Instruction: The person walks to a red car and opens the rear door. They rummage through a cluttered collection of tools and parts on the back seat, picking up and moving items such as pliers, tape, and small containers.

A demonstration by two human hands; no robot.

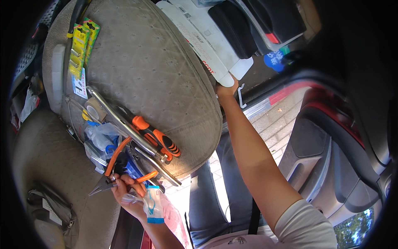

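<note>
In the lower left, my left hand (126, 189) is closed around needle-nose pliers (118, 155) with orange handles, their jaws pointing left. A small clear packet with blue ends (154, 205) hangs at the same hand. At the upper right my right hand (228, 89) reaches to the near end of a long white cardboard box (209, 47); the box hides its fingers. Close to the pliers lie long metal bars (120, 120), a tool with orange-and-black handles (166, 141), a tape roll (96, 108) and crumpled clear plastic bags (101, 135).
All this rests on a grey quilted car seat (153, 62). Yellow-green blister cards (78, 52) lie at its far left, a black case (232, 29) on the box. A dark bag (52, 207) lies on another seat; the car door (327, 153) stands open at right.
</note>
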